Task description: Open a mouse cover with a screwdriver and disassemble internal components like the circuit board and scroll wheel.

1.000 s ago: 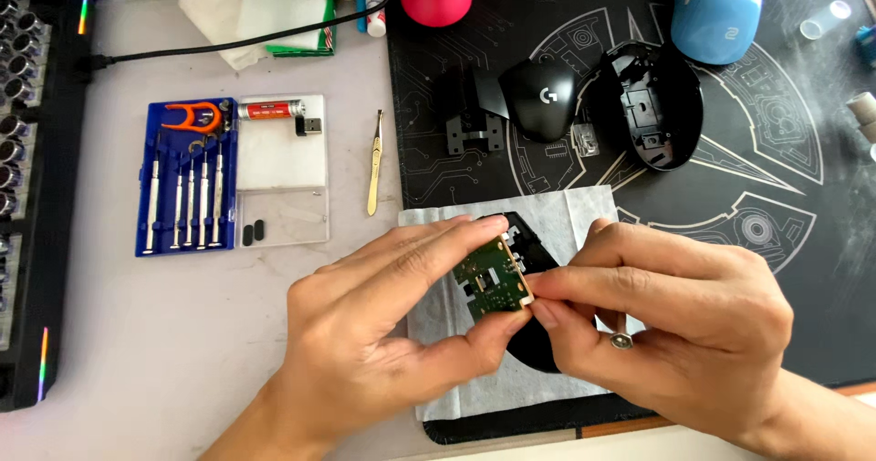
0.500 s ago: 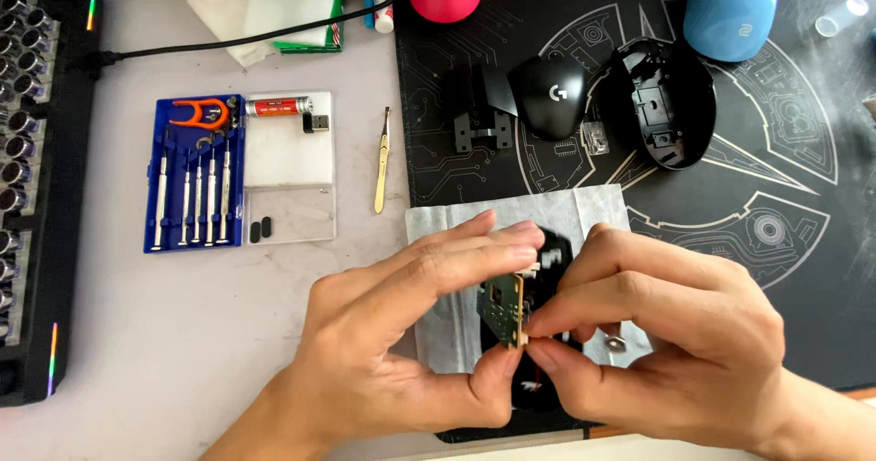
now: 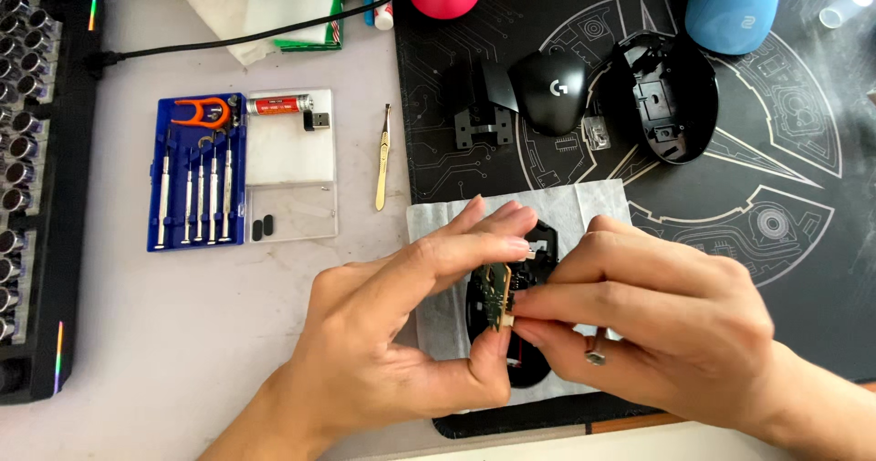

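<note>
Over a pale workbench and black patterned desk mat (image 3: 785,269), the left hand (image 3: 401,351) and right hand (image 3: 666,333) together pinch a small green circuit board (image 3: 497,295), held on edge just above an opened black mouse base (image 3: 511,333) resting on white tissue (image 3: 584,207). Fingertip pressure could flex the thin, component-studded board or let it slip onto the base. Tweezers (image 3: 383,158) and a blue screwdriver set (image 3: 196,173) lie well apart

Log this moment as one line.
left hand: pinching circuit board | right hand: pinching same board | board: edge-on, above black mouse base on white tissue
</note>
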